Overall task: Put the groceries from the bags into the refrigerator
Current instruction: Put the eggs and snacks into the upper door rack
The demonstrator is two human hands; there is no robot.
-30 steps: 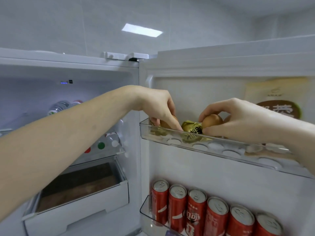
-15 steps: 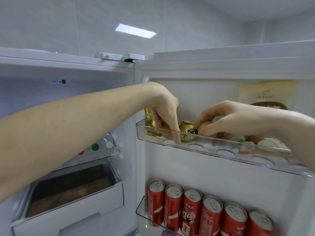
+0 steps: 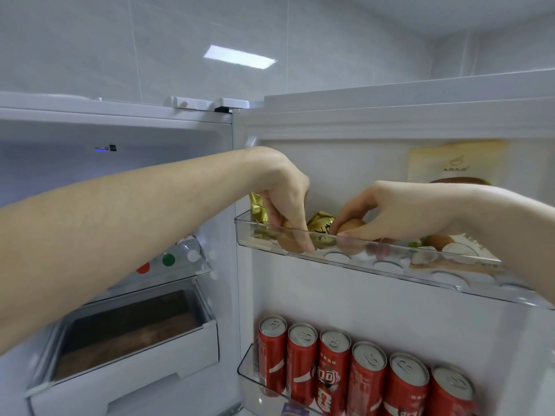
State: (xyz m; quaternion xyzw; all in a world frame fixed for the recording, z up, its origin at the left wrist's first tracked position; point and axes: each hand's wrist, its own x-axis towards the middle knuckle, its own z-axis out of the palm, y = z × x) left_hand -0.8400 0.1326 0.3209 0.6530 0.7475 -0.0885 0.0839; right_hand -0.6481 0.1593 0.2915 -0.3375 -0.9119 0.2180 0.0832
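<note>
The refrigerator stands open, and both my hands reach into the clear upper door shelf (image 3: 390,267), which has round egg hollows. My left hand (image 3: 285,202) curls its fingers round a brown egg (image 3: 286,243) at the shelf's left end. My right hand (image 3: 387,211) pinches another brown egg (image 3: 350,226) just right of a gold foil packet (image 3: 319,225). A second gold packet (image 3: 259,208) stands behind my left hand. A further brown egg (image 3: 437,240) lies at the right of the shelf beside a white one (image 3: 453,247).
A beige food pouch (image 3: 450,163) leans against the door at the back right. Several red cans (image 3: 333,373) fill the lower door shelf. Inside the compartment sit a white drawer (image 3: 126,373) and bottle caps (image 3: 168,259) on a shelf.
Both hands have sunk lower into the door shelf with their eggs. The camera has shifted slightly left, showing more of the shelf's right end.
</note>
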